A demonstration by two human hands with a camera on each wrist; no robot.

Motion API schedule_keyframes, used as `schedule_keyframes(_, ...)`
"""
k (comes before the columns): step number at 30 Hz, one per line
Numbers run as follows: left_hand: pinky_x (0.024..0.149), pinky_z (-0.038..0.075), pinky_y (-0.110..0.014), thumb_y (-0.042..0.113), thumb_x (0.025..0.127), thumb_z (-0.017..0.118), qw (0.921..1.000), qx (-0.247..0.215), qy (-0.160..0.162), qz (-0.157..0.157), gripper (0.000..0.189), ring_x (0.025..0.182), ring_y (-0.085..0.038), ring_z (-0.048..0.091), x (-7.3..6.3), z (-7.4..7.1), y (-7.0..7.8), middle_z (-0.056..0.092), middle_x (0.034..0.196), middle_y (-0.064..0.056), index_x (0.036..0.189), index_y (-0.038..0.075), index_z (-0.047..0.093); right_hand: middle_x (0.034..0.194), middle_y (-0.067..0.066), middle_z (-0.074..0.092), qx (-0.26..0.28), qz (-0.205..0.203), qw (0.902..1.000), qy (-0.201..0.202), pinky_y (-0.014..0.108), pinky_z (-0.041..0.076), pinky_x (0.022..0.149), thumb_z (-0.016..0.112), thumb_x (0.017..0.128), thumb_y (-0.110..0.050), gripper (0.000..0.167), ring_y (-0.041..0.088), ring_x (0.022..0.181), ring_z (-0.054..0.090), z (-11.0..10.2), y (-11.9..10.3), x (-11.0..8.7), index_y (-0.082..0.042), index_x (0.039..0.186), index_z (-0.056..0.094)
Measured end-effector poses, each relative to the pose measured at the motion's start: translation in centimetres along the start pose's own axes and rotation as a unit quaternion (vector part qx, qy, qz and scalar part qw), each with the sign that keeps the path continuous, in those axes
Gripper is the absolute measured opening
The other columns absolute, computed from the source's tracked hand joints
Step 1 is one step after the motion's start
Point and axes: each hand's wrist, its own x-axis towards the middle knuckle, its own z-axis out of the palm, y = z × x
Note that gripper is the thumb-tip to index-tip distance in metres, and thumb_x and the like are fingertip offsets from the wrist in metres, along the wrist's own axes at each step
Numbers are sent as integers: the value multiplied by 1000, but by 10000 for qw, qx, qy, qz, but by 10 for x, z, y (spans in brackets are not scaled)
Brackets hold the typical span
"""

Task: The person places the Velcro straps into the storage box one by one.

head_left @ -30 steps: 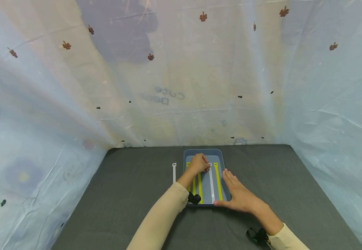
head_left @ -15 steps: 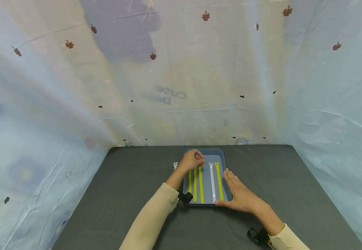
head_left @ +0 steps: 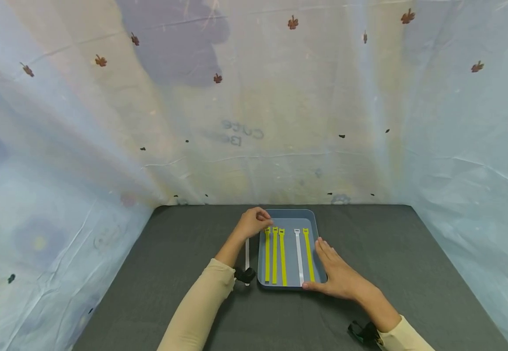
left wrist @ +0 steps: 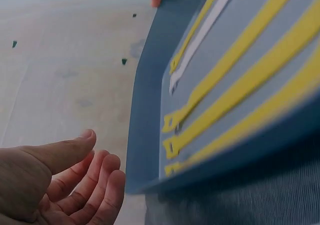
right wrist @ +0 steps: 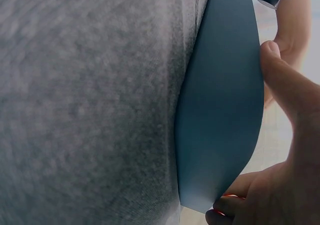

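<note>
A blue-grey tray lies on the dark cloth. Inside it, three yellow flat cable straps with slotted heads line the left part. A white strap and another yellow strap lie parallel on the right. My left hand hovers by the tray's far left corner. Its fingers are loosely curled with nothing between them, as the left wrist view shows with the hand beside the tray wall. My right hand rests against the tray's near right corner, thumb and fingers spread along the rim.
Left of the tray, a white strap lies on the dark cloth, partly covered by my left hand and wrist camera. A pale patterned sheet hangs behind and at both sides of the table.
My left hand has moved left from above the white strap in the tray to the tray's left edge, uncovering the yellow straps. The right hand stays at the tray's corner.
</note>
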Motion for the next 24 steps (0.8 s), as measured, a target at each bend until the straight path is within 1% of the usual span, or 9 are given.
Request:
schedule_keyframes(2,80,63,-45,21,103,77,9999,21,88,-54,23,95,-38,74,-2,-5,-3,74,105,-12,117,4,70,176,29,13,-5,-11,10000,20,63,20,130,76,85,-76,133,47,163,16,0,0,0,11,167,17)
schedule_keyframes(6,84,63,-50,21,103,76,9996,-45,198,-178,23,98,-42,74,-6,-14,-10,75,103,-14,116,3,70,176,29,13,-5,-3,10000,37,63,20,130,76,85,-77,133,47,163,16,-1,-1,-1,11,167,18)
schedule_keyframes(13,79,63,-40,23,105,74,9984,213,425,-303,23,94,-36,75,-8,-29,-28,74,103,-13,115,2,70,176,28,12,1,35,10000,25,63,20,130,78,85,-74,132,47,163,15,0,0,0,10,167,17)
schedule_keyframes(16,79,62,-40,23,105,74,9978,301,458,-366,23,95,-36,75,-11,-33,-33,74,105,-14,115,2,71,176,28,12,9,58,10000,26,64,20,130,78,85,-74,132,47,163,15,1,1,0,10,167,16)
schedule_keyframes(19,78,61,-40,22,105,74,9971,444,472,-400,22,94,-33,74,-13,-37,-38,74,105,-14,115,2,71,177,28,11,19,70,10000,18,63,20,130,78,85,-73,132,47,163,15,0,0,0,9,167,16)
schedule_keyframes(24,77,60,-42,18,104,74,9959,721,455,-315,20,91,-27,72,-16,-40,-45,74,105,-15,114,1,71,177,27,11,36,98,9999,7,64,20,130,79,85,-73,132,47,163,15,0,0,0,9,168,16)
